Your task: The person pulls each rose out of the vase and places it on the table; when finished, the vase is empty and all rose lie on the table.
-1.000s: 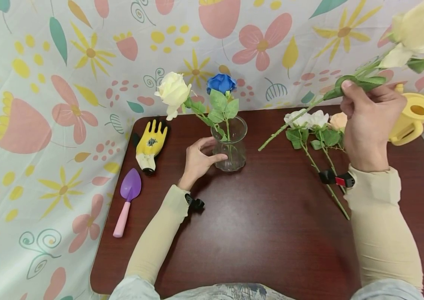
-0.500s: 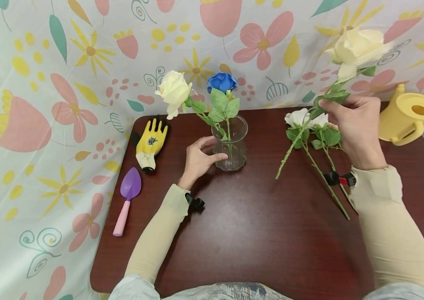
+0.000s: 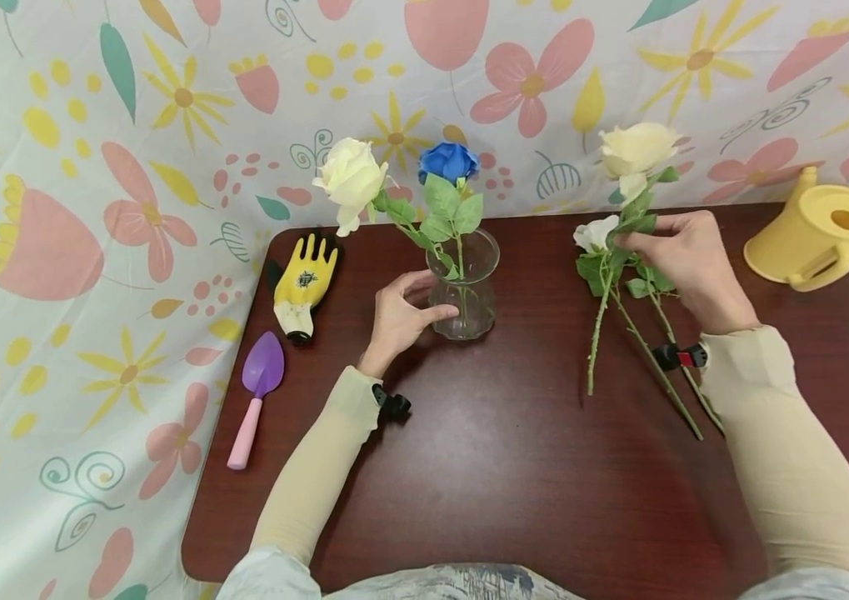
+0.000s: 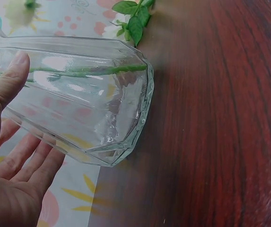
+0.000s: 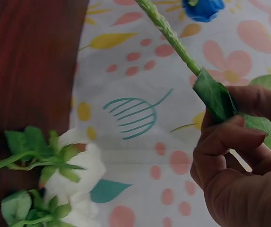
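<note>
My left hand curves round the side of a clear glass vase, thumb in front and fingers behind, as the left wrist view confirms. In the vase stand a cream rose leaning left and a blue rose; their stems show through the glass. Another cream rose is pinched at its leafy stem by my right hand, its bare stem end pointing down. Beneath it lie white roses with green stems; in the head view the hand and held rose partly cover them.
A yellow watering can stands at the back right. On the left lie a yellow and black glove and a purple trowel with a pink handle. A flower-print cloth rises behind the dark wooden table.
My right hand has brought the cream rose left and down from the upper right, and its stem has swung closer to vertical. The left hand stays at the vase.
</note>
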`<move>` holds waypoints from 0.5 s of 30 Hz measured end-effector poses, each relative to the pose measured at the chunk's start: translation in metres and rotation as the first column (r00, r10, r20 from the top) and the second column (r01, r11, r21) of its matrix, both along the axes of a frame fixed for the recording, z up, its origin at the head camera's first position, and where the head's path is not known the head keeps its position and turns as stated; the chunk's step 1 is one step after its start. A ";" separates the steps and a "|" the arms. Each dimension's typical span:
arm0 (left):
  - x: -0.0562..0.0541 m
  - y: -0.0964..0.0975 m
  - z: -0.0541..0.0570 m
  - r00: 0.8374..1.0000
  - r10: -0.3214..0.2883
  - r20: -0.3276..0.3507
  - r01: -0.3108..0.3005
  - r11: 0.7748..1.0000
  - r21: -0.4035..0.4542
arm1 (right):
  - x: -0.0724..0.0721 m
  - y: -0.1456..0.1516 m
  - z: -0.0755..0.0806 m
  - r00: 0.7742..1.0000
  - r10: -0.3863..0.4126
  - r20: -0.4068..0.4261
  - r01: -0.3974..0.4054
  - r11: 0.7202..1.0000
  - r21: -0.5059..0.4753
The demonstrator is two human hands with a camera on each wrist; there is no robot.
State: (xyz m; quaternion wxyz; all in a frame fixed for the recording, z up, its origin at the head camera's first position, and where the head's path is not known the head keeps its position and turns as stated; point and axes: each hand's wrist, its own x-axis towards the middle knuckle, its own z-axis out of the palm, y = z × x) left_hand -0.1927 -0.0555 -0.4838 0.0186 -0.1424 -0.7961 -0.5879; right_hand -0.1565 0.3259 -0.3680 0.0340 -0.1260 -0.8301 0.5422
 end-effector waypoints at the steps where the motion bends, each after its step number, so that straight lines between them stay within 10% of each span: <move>1: 0.000 0.000 0.000 1.000 -0.002 0.001 0.002 1.000 0.004 | -0.001 0.001 -0.003 1.000 0.011 0.025 -0.011 1.000 0.017; 15: -0.001 0.000 -0.001 1.000 -0.005 -0.015 0.005 1.000 0.003 | -0.019 0.004 -0.039 0.979 0.141 0.147 -0.181 0.935 0.306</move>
